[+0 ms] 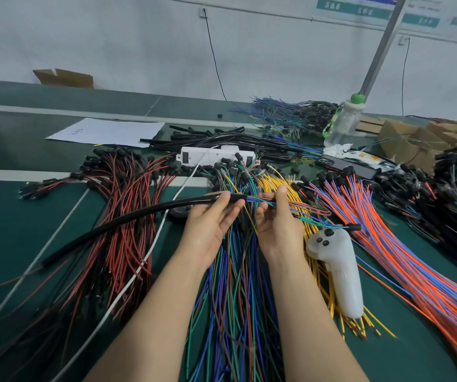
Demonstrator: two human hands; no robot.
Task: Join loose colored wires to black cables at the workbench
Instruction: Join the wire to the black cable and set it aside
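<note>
Left hand (213, 224) grips the black cable (139, 215), right hand (277, 221) pinches the coloured wires (257, 200); a slack pinch could let strands slip out.

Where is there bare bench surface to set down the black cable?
Green mat at far left, between the red-black wires and the frame edge; a narrower strip between the yellow wires and orange-blue wires, bottom right. Centre and far right are packed with wires.

Print on the wall posters (379, 12) and white sheet (106, 132) is too blurred to read.
</note>
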